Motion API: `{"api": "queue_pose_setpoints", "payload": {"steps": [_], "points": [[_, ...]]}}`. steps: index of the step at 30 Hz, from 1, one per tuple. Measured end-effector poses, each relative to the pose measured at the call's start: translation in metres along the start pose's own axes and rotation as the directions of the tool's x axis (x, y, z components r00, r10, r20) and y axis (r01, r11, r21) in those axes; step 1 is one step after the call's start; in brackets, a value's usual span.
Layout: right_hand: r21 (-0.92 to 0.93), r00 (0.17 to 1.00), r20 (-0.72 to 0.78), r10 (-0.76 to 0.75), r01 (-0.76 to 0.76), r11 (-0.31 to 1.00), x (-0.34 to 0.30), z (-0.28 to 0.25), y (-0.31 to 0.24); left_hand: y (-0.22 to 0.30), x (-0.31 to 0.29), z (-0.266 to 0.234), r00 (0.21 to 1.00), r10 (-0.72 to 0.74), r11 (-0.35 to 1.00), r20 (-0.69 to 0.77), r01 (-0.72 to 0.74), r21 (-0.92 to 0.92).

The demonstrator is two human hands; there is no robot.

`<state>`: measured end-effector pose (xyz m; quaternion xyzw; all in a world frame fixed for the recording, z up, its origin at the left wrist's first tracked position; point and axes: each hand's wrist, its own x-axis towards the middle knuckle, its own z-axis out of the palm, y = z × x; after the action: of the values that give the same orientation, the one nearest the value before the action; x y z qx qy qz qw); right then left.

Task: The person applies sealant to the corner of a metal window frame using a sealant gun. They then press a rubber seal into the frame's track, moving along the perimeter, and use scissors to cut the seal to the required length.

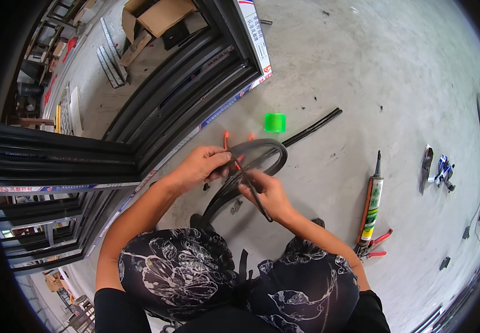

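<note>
A black rubber strip point(282, 158) runs in a loop between my hands, and lengths of it trail down between my knees. My left hand point(202, 167) pinches the strip near its middle, thumb on top. Close beside it, my right hand point(266, 193) is closed round the strip, with a short bent piece hanging below the fingers. Just beyond my left fingers, orange-red handles point(226, 140) of a tool show; the rest is hidden by hands and strip. Straight black strips point(320, 122) lie on the floor past the loop.
A bright green roll or cup-like piece point(275, 122) sits on the floor ahead. Black window frames point(190, 94) stand at my left. At my right lie a sealant tube point(372, 208), red-handled pliers point(380, 240) and crumpled wrappers point(444, 169). Cardboard boxes point(165, 19) are behind the frames.
</note>
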<state>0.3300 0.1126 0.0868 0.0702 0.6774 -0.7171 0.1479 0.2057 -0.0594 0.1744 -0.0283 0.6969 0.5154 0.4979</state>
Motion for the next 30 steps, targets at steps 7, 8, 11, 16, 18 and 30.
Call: {"api": "queue_pose_setpoints", "payload": {"steps": [7, 8, 11, 16, 18, 30], "points": [[-0.131, 1.0, 0.0, -0.014, 0.014, 0.991, -0.014, -0.013, -0.002, 0.001, 0.001, 0.001, 0.996, 0.012, 1.0, 0.085, -0.01, -0.022], [-0.132, 1.0, 0.001, -0.012, 0.012, 0.991, -0.013, -0.012, -0.003, 0.0, 0.0, 0.001, 0.995, 0.001, 0.999, 0.097, 0.003, -0.04], [-0.077, 0.999, -0.001, -0.044, 0.044, 0.996, -0.008, -0.009, -0.007, 0.003, 0.001, 0.006, 0.99, -0.041, 0.999, 0.137, 0.037, 0.033], [-0.047, 0.998, -0.008, -0.063, 0.063, 0.997, -0.011, -0.006, -0.004, 0.006, -0.002, 0.007, 0.989, -0.06, 0.998, 0.138, 0.06, 0.0], [-0.046, 0.999, -0.01, -0.053, 0.053, 0.998, -0.013, -0.006, -0.007, 0.006, -0.003, 0.007, 0.99, -0.064, 0.998, 0.129, 0.065, 0.001], [-0.17, 0.955, -0.16, -0.25, 0.223, 0.96, -0.021, -0.015, 0.003, 0.015, 0.007, 0.005, 0.977, 0.013, 0.998, 0.212, -0.027, 0.063]]}}
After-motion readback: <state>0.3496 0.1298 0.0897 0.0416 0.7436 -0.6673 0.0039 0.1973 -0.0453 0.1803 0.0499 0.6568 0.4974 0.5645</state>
